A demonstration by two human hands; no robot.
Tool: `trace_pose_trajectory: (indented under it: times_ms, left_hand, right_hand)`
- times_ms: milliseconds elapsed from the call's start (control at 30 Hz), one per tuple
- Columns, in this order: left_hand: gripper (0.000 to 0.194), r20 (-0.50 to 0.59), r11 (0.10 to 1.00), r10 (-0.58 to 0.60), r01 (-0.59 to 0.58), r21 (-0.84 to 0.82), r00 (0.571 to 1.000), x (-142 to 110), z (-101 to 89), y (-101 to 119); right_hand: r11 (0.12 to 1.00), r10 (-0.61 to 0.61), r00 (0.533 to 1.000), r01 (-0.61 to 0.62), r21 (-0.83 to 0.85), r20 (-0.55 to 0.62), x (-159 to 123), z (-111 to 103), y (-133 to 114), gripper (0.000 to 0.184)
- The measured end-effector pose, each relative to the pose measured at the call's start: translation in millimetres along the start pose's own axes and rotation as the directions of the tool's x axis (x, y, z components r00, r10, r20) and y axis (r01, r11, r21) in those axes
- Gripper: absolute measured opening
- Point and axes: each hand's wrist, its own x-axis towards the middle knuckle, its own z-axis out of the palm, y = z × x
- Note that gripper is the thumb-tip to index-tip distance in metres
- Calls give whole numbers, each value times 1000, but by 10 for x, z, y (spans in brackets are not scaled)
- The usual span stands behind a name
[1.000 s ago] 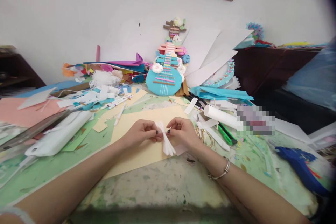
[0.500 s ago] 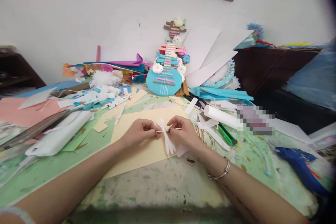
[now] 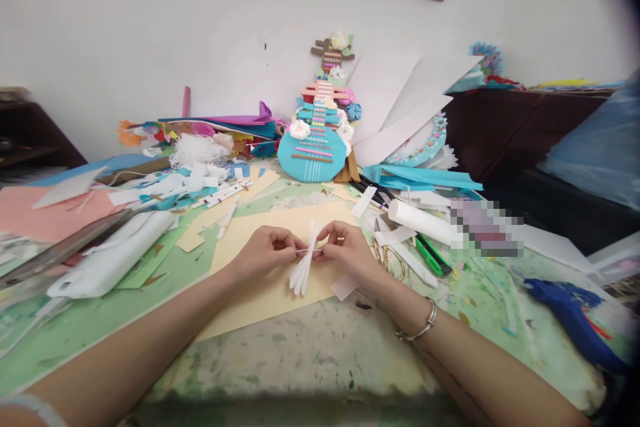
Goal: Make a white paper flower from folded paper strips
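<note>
Between my hands hangs a white bundle, gathered tight at its middle and fanned out above and below. It looks like pleated thin paper, though I cannot be sure. A thin white string runs across its waist. My left hand pinches the string on the left side, fingers closed. On the right, close against the bundle, my right hand is closed on the string's other side. Under both lies a cream paper sheet on the green table.
Gold-handled scissors, a green cutter and a white roll lie to the right, a blue glue gun farther out. At left is a white power strip. A blue paper instrument stands behind, among paper scraps.
The white bundle has swung about its tied middle: its lower end has moved left, its upper end slightly right. Both hands stay in nearly the same place.
</note>
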Motion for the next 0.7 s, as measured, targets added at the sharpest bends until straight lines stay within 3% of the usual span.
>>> trace_pose_trajectory:
  times_ms: [267,700]
  left_hand:
    - [11,-63,993,17,-9,119,998,-9,-7,26]
    - [17,-50,996,-65,62,-59,997,-3,6,16]
  right_hand:
    - [999,-12,999,10,-39,-40,11,-25,10,18]
    - [1000,22,999,-21,-6,26,-12,-15,-30,18]
